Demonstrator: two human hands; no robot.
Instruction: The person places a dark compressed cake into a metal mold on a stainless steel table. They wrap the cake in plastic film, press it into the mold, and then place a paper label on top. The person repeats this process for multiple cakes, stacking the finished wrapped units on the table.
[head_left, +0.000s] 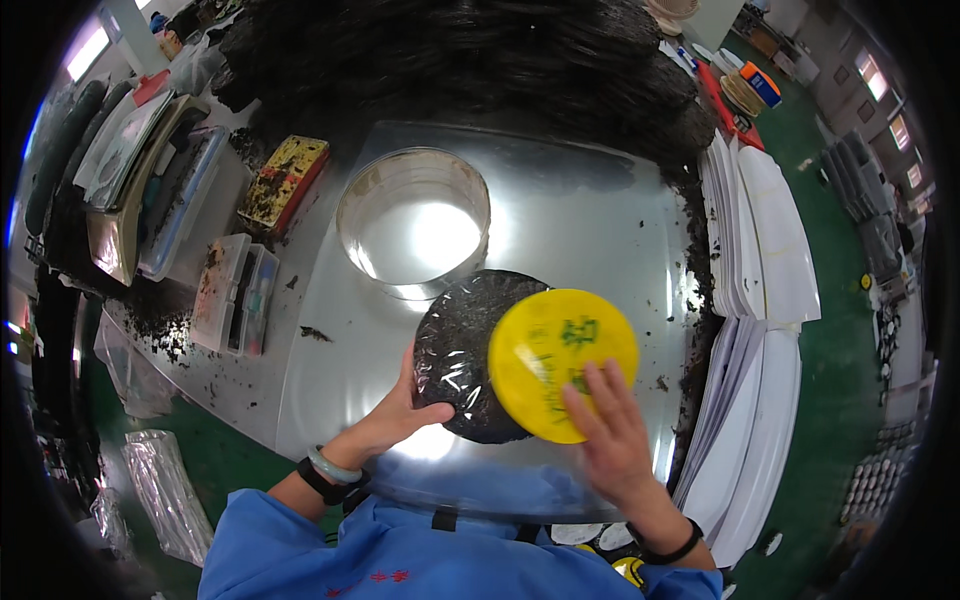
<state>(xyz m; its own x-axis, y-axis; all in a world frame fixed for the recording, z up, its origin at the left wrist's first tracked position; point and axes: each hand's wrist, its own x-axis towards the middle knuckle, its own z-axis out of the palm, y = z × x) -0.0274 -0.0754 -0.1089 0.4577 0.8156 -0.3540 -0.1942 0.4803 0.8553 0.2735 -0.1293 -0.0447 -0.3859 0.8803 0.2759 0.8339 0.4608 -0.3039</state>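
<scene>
My left hand (420, 397) grips the near left rim of a dark round pack (457, 345) covered in shiny clear film. A flat yellow disc (555, 360) bearing green writing overlaps the pack's right side. My right hand (611, 427) holds this disc by its near right edge, fingers spread over its top; the thumb is hidden. Beyond the pack, an open, wide metal ring or round pan (414, 161) stands on a shiny metal sheet (570, 217); whether it has a bottom of its own I cannot tell.
Dark loose fibrous material (465, 67) is heaped along the back. At left are a yellow-and-red box (281, 184), a clear plastic case (232, 296) and a larger plastic bin (195, 202). Stacked white sheets (750, 232) line the right edge, below a red tray (724, 105).
</scene>
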